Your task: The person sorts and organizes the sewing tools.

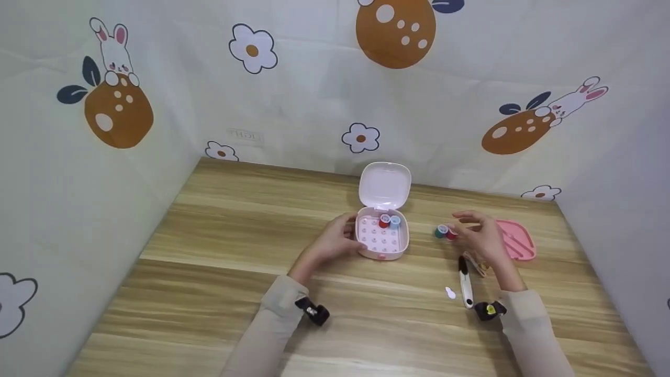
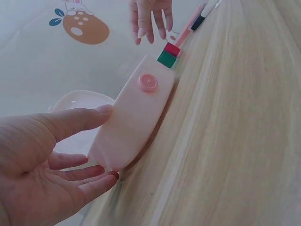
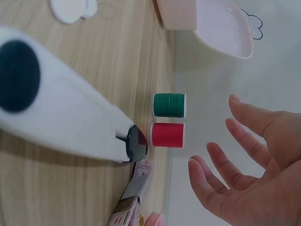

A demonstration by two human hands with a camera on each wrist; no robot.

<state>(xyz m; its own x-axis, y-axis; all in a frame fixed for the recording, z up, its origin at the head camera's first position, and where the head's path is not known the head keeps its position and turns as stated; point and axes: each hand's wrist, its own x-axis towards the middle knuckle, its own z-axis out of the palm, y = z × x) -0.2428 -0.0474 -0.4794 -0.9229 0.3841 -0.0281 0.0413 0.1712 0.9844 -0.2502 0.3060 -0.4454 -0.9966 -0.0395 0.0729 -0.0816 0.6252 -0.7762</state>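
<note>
- While the left hand (image 1: 335, 238) is gripping the left side of the pale pink sewing box (image 2: 136, 113), thumb at the front and fingers curving round the side, light pressure should be enough for steadying it.
- Near the green thread spool (image 3: 169, 105) and the red thread spool (image 3: 168, 135), the right hand (image 1: 484, 238) is hovering with fingers spread and released, grasping nothing.
- Both spools are standing upright side by side on the wooden tabletop (image 1: 235, 209), right of the box; such closeness is calling for a narrow thumb-and-forefinger pinch, sparing the neighbour.
- Because the white-and-black hand tool (image 3: 70, 103) is lying on their near side, approaching from above is looking safer than sweeping across.
- Inside the box, a second red spool (image 1: 384, 222) and a light blue spool (image 1: 395, 223) are standing toward the back right, so jolting it is risking toppling them.
</note>
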